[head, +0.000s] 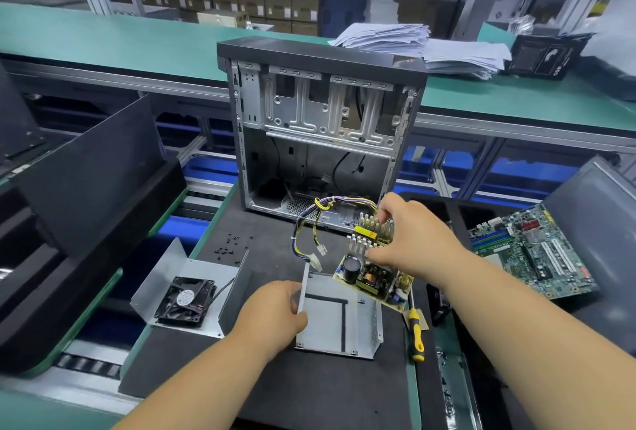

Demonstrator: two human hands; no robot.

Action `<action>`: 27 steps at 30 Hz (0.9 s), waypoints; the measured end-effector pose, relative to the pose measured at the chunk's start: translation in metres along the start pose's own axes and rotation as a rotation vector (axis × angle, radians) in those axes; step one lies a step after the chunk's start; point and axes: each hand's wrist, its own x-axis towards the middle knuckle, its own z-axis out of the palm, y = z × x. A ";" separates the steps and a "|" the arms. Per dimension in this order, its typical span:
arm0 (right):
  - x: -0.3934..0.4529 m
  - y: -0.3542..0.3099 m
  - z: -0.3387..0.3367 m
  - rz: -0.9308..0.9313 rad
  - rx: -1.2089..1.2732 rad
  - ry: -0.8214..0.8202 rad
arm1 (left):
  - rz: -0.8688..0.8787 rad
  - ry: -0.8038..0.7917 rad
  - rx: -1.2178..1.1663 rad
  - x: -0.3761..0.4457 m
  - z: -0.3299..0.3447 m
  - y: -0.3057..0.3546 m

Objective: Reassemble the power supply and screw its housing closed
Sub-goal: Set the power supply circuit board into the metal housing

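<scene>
The right hand [409, 240] has its fingers curled around the heatsinks of the board [373, 273], thumb low and fingertips on top, and holds it tilted in the air above the far right corner of the housing [339, 318]. The board's wires [316, 219] loop up and left, with white plugs hanging just beyond the housing's far edge. The left hand [275, 312] grips the housing's left wall, thumb inside and fingers outside, and the housing sits open side up on the black mat [309, 388]. A yellow-handled screwdriver [415, 333] lies just right of the housing. To the left lies the cover [192, 278] with its fan [186, 300]; small black screws [229, 247] are scattered beyond it. An open case [323, 127] stands behind, and a motherboard [530, 250] lies to the right.
</scene>
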 end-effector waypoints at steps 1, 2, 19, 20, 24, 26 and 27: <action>0.000 0.000 0.001 -0.007 -0.001 -0.004 | -0.001 -0.003 -0.006 -0.002 0.001 0.000; 0.000 0.000 0.001 -0.012 -0.003 -0.009 | -0.005 -0.008 -0.016 -0.003 0.002 -0.001; 0.011 -0.013 -0.011 -0.082 -0.025 -0.046 | -0.189 -0.286 -1.285 0.065 -0.081 0.023; 0.012 -0.013 -0.010 -0.087 -0.026 -0.054 | -0.193 -0.302 -1.338 0.070 -0.086 0.020; 0.012 -0.016 0.003 -0.113 -0.024 -0.096 | -0.259 -0.366 -1.472 0.091 -0.095 0.014; 0.012 -0.018 0.012 -0.117 -0.020 -0.116 | -0.302 -0.327 -1.493 0.101 -0.096 0.011; 0.011 -0.019 0.016 -0.115 -0.020 -0.129 | -0.313 -0.276 -1.474 0.106 -0.095 0.009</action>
